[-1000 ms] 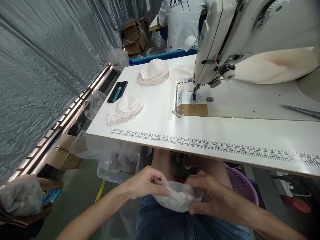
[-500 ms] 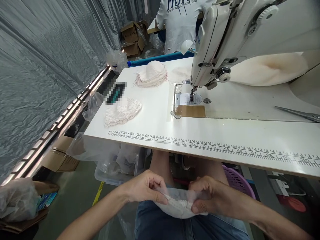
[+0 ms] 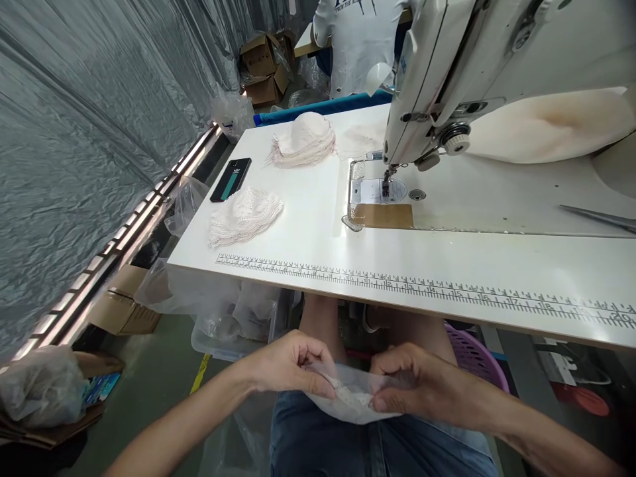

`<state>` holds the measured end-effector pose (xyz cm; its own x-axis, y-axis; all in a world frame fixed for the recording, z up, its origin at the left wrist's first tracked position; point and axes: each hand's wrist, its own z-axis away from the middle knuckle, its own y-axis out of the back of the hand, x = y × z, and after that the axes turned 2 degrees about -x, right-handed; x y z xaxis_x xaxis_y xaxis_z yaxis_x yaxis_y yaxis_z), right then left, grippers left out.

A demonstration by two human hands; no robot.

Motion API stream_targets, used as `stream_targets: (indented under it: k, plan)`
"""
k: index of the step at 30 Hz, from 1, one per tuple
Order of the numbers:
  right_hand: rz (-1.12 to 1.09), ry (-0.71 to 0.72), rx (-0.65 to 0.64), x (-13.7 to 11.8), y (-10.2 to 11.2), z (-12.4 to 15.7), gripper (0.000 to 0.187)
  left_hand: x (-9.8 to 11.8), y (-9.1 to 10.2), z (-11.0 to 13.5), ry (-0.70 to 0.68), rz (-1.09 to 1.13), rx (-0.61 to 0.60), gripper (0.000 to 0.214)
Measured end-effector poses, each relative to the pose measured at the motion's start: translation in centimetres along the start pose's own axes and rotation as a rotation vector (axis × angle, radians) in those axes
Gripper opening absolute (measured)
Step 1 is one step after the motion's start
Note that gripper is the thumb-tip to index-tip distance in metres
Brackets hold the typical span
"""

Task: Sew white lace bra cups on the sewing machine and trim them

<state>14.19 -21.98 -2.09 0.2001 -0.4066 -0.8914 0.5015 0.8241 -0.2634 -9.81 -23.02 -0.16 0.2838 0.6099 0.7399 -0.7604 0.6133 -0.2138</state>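
Note:
Over my lap, my left hand point(image 3: 308, 368) pinches one end of a sheer white fabric piece point(image 3: 348, 414) between thumb and fingers. The other end is pinched by my right hand point(image 3: 402, 381), its thumb pressing on the near side. A band of whitish lace point(image 3: 354, 395) runs along the fabric between the two thumbs. The fabric hangs slightly slack, and the parts under my fingers are hidden. Both hands are below the front edge of the white sewing table point(image 3: 298, 228), apart from it.
A sewing machine point(image 3: 417, 86) stands on the table, with scissors point(image 3: 601, 217) at the right. Pale lace stacks point(image 3: 246, 215) and cup-shaped pieces point(image 3: 305, 139) lie left, near a phone point(image 3: 231, 179). A purple basket point(image 3: 472, 354) sits underneath. Across the table is a person in a white shirt point(image 3: 360, 50).
My right hand has shifted slightly left, so the thumbs are a little closer together on the fabric. Both hands keep their pinch. The view has tilted a little.

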Motion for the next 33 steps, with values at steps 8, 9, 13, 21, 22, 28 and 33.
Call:
stream_targets:
  k: [8, 9, 13, 21, 22, 28, 33]
  plan:
    - [0.118, 0.016, 0.017, -0.2, 0.1, -0.3, 0.039, 0.9, -2.0, -1.9, 0.012, -0.219, 0.017, 0.032]
    - [0.151, 0.029, 0.037, -0.4, 0.0, -0.2, 0.039, 0.9, -2.2, -2.0, 0.0, -0.216, 0.021, 0.031]
    - [0.19, 0.041, 0.104, -0.6, 0.1, 0.4, 0.041, 0.8, -2.1, -1.9, -0.125, -0.337, 0.005, 0.03]
    - [0.166, -0.016, 0.018, -0.6, 0.7, 0.7, 0.027, 0.7, -2.0, -2.3, -0.052, -0.26, 0.018, 0.029]
    - [0.194, -0.011, 0.025, -0.7, 0.7, 0.6, 0.027, 0.7, -2.1, -2.4, -0.045, -0.266, 0.021, 0.029]
    - [0.247, 0.031, 0.042, -0.4, 0.8, 0.3, 0.028, 0.9, -1.8, -1.8, -0.003, -0.23, 0.027, 0.032]
    - [0.252, -0.021, 0.055, 0.2, 1.2, 1.0, 0.032, 0.8, -1.2, -1.1, -0.011, -0.192, 0.042, 0.029]
